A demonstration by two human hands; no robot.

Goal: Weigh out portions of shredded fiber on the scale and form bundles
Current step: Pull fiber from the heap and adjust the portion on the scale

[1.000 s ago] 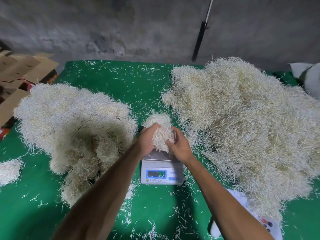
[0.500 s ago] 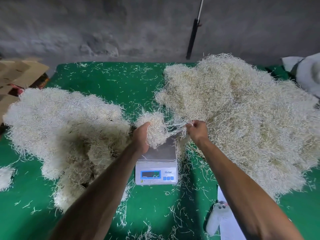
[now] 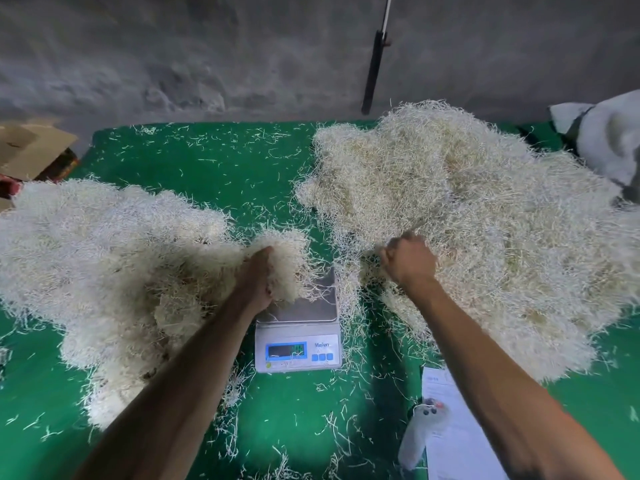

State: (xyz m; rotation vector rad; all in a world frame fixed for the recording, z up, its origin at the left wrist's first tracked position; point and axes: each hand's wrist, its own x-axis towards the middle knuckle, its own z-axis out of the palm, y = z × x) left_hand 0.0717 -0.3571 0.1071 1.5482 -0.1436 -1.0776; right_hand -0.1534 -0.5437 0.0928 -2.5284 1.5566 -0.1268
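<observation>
The left hand (image 3: 258, 282) grips a clump of shredded fiber (image 3: 285, 265) with its fingers curled into it, holding it over the left rear corner of the scale (image 3: 298, 327); the clump sits against the edge of the left pile (image 3: 110, 268). Half a second ago the right hand (image 3: 408, 261) was pinching strands that stretched from this clump; now it is apart from the clump, fisted at the near edge of the big right pile (image 3: 485, 230), and whether it holds strands there cannot be told. The steel plate of the scale is mostly bare, with a few loose strands hanging over it, and the display is lit but too blurred to read. The scale stands on the green counter (image 3: 214, 174) between the two piles. Loose strands lie scattered over the counter. A sheet of paper (image 3: 453, 431) and a small white object (image 3: 420, 434) lie near the right forearm.
</observation>
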